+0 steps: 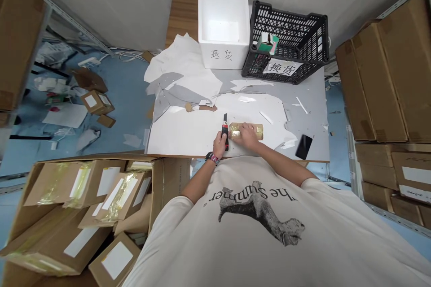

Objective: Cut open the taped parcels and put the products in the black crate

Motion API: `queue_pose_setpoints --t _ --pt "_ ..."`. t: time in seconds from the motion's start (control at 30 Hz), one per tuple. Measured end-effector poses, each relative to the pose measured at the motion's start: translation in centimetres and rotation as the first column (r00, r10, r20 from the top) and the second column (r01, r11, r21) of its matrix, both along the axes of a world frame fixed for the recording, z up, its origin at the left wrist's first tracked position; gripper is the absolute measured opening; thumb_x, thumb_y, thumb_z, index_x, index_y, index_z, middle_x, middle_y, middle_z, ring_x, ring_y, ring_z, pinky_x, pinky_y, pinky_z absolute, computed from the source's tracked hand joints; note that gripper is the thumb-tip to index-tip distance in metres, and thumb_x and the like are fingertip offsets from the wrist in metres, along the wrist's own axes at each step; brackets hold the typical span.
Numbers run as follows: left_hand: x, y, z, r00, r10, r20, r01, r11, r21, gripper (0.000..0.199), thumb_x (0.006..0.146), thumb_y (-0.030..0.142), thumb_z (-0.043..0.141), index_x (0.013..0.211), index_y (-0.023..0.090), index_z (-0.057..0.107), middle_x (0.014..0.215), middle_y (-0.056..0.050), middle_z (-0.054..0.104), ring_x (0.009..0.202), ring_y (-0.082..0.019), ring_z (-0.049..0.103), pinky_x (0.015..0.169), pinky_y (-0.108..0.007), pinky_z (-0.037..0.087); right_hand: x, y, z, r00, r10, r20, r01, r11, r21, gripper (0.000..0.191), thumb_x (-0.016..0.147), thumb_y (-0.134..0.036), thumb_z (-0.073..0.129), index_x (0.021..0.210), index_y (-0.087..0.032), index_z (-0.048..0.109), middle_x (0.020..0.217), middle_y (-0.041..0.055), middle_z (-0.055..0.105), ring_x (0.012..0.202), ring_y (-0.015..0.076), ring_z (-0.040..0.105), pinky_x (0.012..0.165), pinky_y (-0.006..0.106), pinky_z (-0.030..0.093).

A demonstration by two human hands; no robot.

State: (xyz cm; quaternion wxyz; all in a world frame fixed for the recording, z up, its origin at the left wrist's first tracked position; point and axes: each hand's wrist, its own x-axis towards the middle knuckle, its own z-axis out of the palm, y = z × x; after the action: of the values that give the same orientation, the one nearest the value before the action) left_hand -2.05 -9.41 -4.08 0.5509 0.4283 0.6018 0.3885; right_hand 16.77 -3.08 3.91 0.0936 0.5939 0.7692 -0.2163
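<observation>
My left hand [219,143], with a watch at the wrist, is wrapped round a red and black utility knife [225,133]. The knife's dark blade points away from me toward the back of the table. To its right lies a small brown package [257,131] wound in shiny yellowish tape. My right hand [248,136] rests on the package and grips it, its fingertips partly hidden. Both hands are near the front edge of the table, over torn white sheeting [188,132].
A white foam box [224,56] and a black crate [286,71] holding a small green and white box [268,42] stand at the back. A phone [304,146] lies front right. A large carton [171,179] of parcels is at lower left.
</observation>
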Motion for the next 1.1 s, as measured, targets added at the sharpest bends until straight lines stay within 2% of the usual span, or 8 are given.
queue_pose_setpoints --t 0.13,0.23,0.33,0.53,0.63,0.73,0.9,1.1 --pt "0.4 0.5 0.4 0.999 -0.018 0.035 0.018 1.000 0.004 0.054 0.110 0.070 0.058 0.134 0.024 0.071 0.132 -0.011 0.083 0.116 -0.028 0.079 0.102 -0.043 0.062 -0.7 -1.0 -0.6 0.986 -0.165 -0.021 0.166 0.986 0.035 0.045 0.094 -0.049 0.087 0.126 -0.020 0.075 0.140 0.0191 0.068 0.136 0.0427 0.058 0.131 0.064 0.035" --pt "-0.7 1.3 0.7 0.993 -0.093 0.067 0.097 0.994 -0.057 0.060 0.105 0.074 0.063 0.134 0.022 0.073 0.123 -0.011 0.084 0.101 -0.027 0.080 0.080 -0.037 0.063 -0.6 -1.7 -1.0 0.979 -0.189 -0.080 0.195 0.977 0.082 0.039 0.096 -0.045 0.086 0.125 -0.021 0.075 0.142 0.0181 0.068 0.137 0.0423 0.058 0.135 0.067 0.032" --pt "-3.4 1.4 1.1 0.987 -0.150 0.057 0.155 0.983 -0.098 0.064 0.101 0.074 0.067 0.132 0.019 0.078 0.120 -0.012 0.086 0.088 -0.026 0.080 0.069 -0.035 0.061 0.0 -2.0 -1.1 0.979 -0.148 -0.139 0.165 0.980 0.114 0.034 0.096 -0.043 0.087 0.122 -0.022 0.078 0.152 0.0188 0.064 0.137 0.0423 0.058 0.134 0.065 0.037" --pt "-8.1 -0.8 1.8 0.977 -0.215 0.000 0.213 0.967 -0.143 0.068 0.101 0.069 0.069 0.142 0.017 0.081 0.109 -0.010 0.088 0.070 -0.021 0.073 0.069 -0.035 0.061 2.3 -1.4 -0.9 0.982 -0.016 -0.190 0.026 0.999 0.048 0.034 0.096 -0.034 0.088 0.127 -0.023 0.079 0.168 0.0168 0.058 0.146 0.0416 0.057 0.127 0.061 0.051" --pt "-8.3 -1.3 1.9 0.971 -0.240 0.011 0.239 0.961 -0.140 0.070 0.101 0.069 0.068 0.145 0.017 0.081 0.107 -0.009 0.088 0.068 -0.020 0.070 0.068 -0.034 0.060 2.8 -1.1 -0.3 0.987 0.033 -0.157 -0.032 0.999 0.007 0.037 0.098 -0.025 0.082 0.135 -0.022 0.077 0.174 0.0163 0.056 0.149 0.0397 0.058 0.123 0.057 0.056" --pt "-7.8 -0.9 2.0 0.960 -0.281 -0.013 0.278 0.954 -0.114 0.067 0.101 0.067 0.066 0.145 0.018 0.082 0.103 -0.007 0.088 0.066 -0.019 0.069 0.070 -0.033 0.060 2.5 -0.9 0.4 0.994 0.063 -0.088 -0.065 0.998 -0.024 0.046 0.100 -0.020 0.077 0.146 -0.019 0.073 0.178 0.0172 0.055 0.153 0.0391 0.059 0.126 0.055 0.054" --pt "-7.1 0.2 2.6 0.927 -0.340 -0.160 0.334 0.940 -0.064 0.055 0.105 0.059 0.059 0.135 0.022 0.086 0.091 -0.003 0.086 0.063 -0.020 0.069 0.075 -0.035 0.059 1.7 -0.7 1.5 0.997 0.080 0.004 -0.079 0.994 -0.080 0.066 0.109 -0.027 0.069 0.172 -0.012 0.055 0.159 0.0222 0.072 0.149 0.0394 0.065 0.125 0.049 0.052" --pt "-8.1 1.0 4.0 0.859 -0.454 -0.238 0.450 0.890 -0.075 0.049 0.106 0.053 0.056 0.130 0.024 0.087 0.080 -0.002 0.081 0.059 -0.022 0.066 0.069 -0.035 0.054 1.4 -0.5 2.0 0.997 0.053 0.049 -0.048 0.995 -0.090 0.065 0.115 -0.029 0.060 0.176 -0.010 0.050 0.150 0.0224 0.078 0.146 0.0392 0.067 0.118 0.045 0.053"
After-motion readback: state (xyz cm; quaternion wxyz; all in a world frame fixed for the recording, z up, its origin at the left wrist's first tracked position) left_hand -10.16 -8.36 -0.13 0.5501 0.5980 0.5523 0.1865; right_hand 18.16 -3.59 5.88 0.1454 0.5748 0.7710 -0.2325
